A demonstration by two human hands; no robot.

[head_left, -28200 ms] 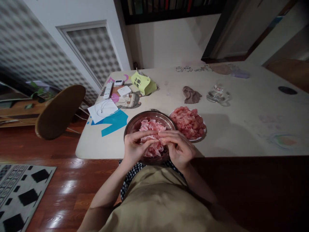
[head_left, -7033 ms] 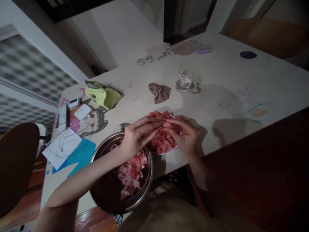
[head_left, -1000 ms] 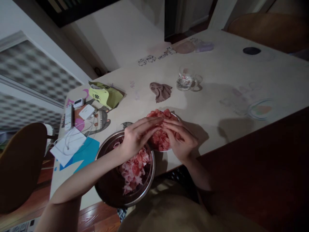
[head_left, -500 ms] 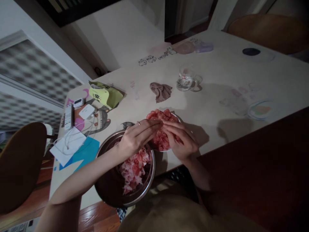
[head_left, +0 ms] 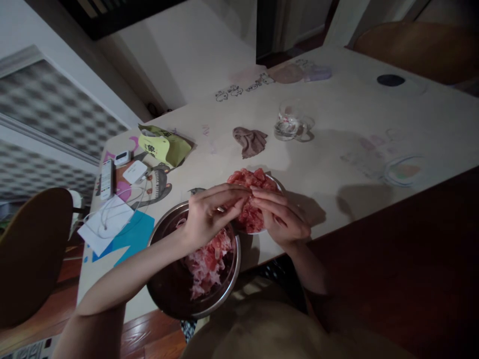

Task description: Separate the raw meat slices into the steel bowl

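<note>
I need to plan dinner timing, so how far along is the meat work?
Done: a heaped pile of red meat sits on the white plate. In hand: the left hand and right hand meet fingertip to fingertip over that plate, apparently pinching a piece. Left: paler meat lies in the steel bowl.

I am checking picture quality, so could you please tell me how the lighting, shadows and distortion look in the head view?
Head view: dim, uneven light, brightest on the table; the hands cast soft shadows to their right; the lower right corner is almost black; wide-angle lens tilts and bends the table edges; the metal bowl rim shows slight glare; the patterned wall at left looks blurred.
</note>
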